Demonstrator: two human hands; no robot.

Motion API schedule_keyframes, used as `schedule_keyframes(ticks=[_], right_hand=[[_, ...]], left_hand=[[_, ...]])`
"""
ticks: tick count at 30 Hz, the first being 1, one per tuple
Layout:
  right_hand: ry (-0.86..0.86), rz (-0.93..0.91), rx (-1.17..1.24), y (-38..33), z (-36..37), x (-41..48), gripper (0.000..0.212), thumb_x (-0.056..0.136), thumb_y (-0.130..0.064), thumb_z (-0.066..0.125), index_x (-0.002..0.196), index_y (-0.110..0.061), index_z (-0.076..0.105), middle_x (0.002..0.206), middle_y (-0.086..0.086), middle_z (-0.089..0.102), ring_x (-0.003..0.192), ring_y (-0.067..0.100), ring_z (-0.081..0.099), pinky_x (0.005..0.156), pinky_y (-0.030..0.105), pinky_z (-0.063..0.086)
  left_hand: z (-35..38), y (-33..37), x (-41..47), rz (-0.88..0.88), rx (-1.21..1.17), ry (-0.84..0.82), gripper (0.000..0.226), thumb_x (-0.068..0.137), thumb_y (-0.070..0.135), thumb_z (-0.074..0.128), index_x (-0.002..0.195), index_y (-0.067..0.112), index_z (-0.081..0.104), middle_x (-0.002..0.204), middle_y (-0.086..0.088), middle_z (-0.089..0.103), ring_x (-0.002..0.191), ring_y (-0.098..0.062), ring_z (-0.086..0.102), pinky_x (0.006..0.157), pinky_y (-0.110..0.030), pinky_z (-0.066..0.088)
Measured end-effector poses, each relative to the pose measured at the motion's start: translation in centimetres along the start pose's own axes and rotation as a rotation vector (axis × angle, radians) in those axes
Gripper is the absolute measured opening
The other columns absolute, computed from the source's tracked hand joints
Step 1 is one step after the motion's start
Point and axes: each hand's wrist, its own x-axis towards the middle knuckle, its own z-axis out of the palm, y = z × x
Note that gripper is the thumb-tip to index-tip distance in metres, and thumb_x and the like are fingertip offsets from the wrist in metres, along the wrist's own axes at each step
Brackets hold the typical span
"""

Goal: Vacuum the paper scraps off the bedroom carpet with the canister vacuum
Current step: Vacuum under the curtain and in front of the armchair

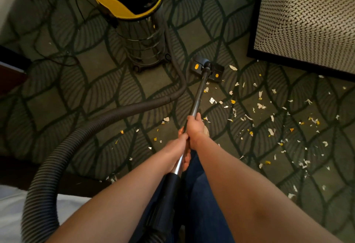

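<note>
Both hands grip the metal wand [199,93] of the vacuum. My right hand [195,127] holds it higher up the tube, and my left hand [177,144] holds it just below. The wand runs forward to the black floor head [208,69] with yellow buttons, which sits flat on the green patterned carpet [96,89]. White and yellow paper scraps [269,120] lie scattered right of the wand and near my hands. The yellow and steel canister [134,12] stands upright behind the floor head. Its ribbed grey hose [76,133] loops round on the left.
A woven beige upholstered piece with a dark base [307,22] stands at the upper right, close to the floor head. A thin black power cord [57,58] trails across the carpet on the left. White bedding [11,214] shows at the lower left, with dark furniture [9,74] above it.
</note>
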Motion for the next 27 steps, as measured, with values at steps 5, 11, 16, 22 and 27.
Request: schedule_keyframes(ticks=[5,11,16,22,27], right_hand=[[-0.008,0.016,0.01,1.4,0.0,-0.7,0.044,0.102,-0.018,0.037,0.145,-0.027,0.036,0.087,0.01,0.054,0.052,0.016,0.048,0.036,0.02,0.041],[0.023,0.019,-0.041,2.2,-0.1,-1.0,0.044,0.101,-0.021,0.036,0.145,-0.03,0.036,0.088,0.01,0.056,0.053,0.016,0.049,0.038,0.021,0.04],[0.044,-0.016,-0.16,2.6,-0.7,-1.5,0.05,0.102,-0.019,0.034,0.151,-0.027,0.03,0.103,0.007,0.058,0.063,0.013,0.054,0.045,0.024,0.043],[0.086,0.013,-0.143,5.4,-0.2,-1.6,0.048,0.101,-0.023,0.035,0.148,-0.029,0.033,0.102,0.014,0.06,0.055,0.016,0.052,0.043,0.025,0.043],[0.089,0.043,-0.104,7.2,-0.4,-2.1,0.057,0.101,-0.025,0.035,0.154,-0.038,0.02,0.111,0.013,0.061,0.061,0.017,0.052,0.049,0.029,0.045]], left_hand=[[-0.3,-2.1,0.2,-0.022,0.003,0.036,0.063,0.09,0.065,0.039,0.072,0.007,0.056,0.05,-0.006,0.048,0.034,-0.016,0.044,0.036,-0.02,0.037],[0.0,-2.7,-0.5,-0.035,-0.033,0.0,0.063,0.093,0.063,0.035,0.065,0.01,0.05,0.048,-0.004,0.044,0.032,-0.014,0.04,0.035,-0.018,0.034],[0.0,-3.2,-0.8,-0.085,-0.045,-0.019,0.064,0.093,0.064,0.032,0.061,0.011,0.047,0.048,-0.004,0.041,0.032,-0.015,0.038,0.036,-0.017,0.033],[-0.8,-5.2,-1.1,-0.106,-0.004,-0.006,0.064,0.094,0.063,0.031,0.062,0.01,0.046,0.045,-0.005,0.04,0.031,-0.016,0.038,0.035,-0.017,0.033],[-1.0,-6.7,-1.7,-0.136,0.032,0.006,0.065,0.093,0.064,0.031,0.063,0.009,0.047,0.047,-0.006,0.041,0.031,-0.016,0.038,0.036,-0.016,0.033]])
